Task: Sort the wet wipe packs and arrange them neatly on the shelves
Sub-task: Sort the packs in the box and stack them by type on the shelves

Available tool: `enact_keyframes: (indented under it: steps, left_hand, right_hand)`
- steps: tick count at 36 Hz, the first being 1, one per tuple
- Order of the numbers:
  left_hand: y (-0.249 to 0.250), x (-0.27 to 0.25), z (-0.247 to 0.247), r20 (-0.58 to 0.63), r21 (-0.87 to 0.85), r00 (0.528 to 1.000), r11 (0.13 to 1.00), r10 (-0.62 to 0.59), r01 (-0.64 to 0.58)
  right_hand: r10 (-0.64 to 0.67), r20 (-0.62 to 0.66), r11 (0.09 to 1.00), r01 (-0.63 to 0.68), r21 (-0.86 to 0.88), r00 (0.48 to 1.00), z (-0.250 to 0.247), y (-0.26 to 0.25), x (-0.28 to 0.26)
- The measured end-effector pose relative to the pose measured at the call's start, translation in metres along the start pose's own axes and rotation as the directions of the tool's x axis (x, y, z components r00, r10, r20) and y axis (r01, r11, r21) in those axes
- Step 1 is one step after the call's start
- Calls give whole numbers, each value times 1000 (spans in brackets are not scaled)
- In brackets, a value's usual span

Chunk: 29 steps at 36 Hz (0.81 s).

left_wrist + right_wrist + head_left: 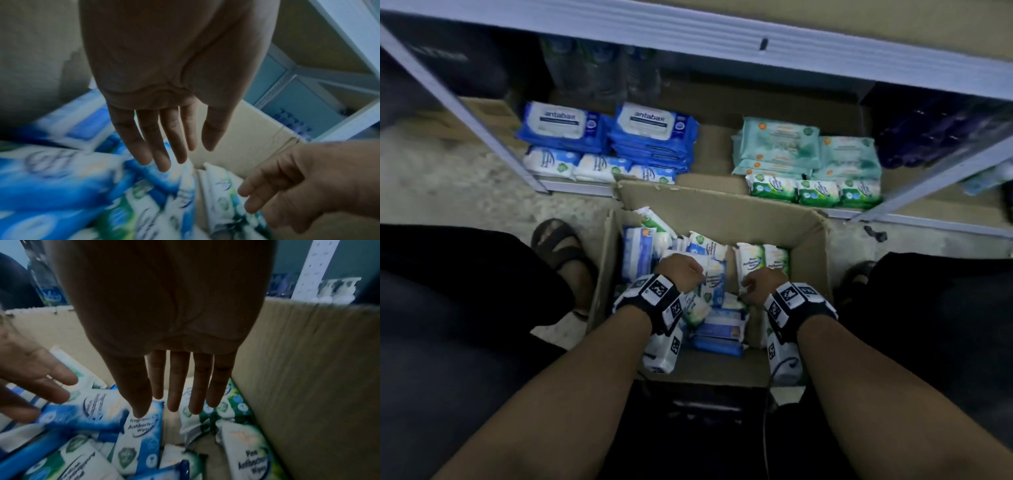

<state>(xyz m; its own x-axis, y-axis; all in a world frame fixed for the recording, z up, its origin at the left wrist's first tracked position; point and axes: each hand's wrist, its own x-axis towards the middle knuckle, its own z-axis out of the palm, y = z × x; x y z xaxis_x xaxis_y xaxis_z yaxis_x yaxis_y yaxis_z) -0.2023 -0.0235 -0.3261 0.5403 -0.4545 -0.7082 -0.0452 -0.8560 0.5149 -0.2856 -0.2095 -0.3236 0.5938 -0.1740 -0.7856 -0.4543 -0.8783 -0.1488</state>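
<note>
Hands: left hand (681, 270) and right hand (758, 286) both down in cardboard box (722, 209), fingers straight and spread, holding nothing
Loose packs: jumble of blue-white and green-white wet wipe packs (141, 431) in box, count unclear
Shelf (719, 178): two stacks of blue packs (654, 133), three small blue-white in front; two teal stacks (777, 144), three small green-white (815, 193) in front

Dim light over a speckled grey concrete floor (465, 192) as I look down; a pale grey metal shelving frame (688, 37) crosses ahead, its perforated white upright (314, 267) standing against a dark teal wall (349, 257).
</note>
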Motion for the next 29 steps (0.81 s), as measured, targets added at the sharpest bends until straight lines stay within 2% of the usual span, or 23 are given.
enact_keyframes:
  steps: [3,8,11,19,25,29]
  left_hand:
    - [-16,-2,4,36,106,999,994,-28,24]
    - [-37,-4,12,90,218,995,975,-50,30]
    - [-41,-2,17,59,196,998,981,-5,-7]
    - [-36,16,31,166,277,980,949,108,-152]
    - [-32,30,36,214,442,974,883,70,-161]
    - [-29,36,43,189,546,980,822,65,-160]
  right_hand:
    - [-19,91,998,25,-63,996,8,-9,16]
    - [-45,117,990,61,-131,992,34,-12,39]
    - [-51,122,989,67,-129,991,45,-4,50]
    - [27,271,997,-8,-71,962,61,12,67]
    - [50,231,993,-25,-111,972,72,13,69]
    - [66,160,998,-65,-8,985,74,13,73]
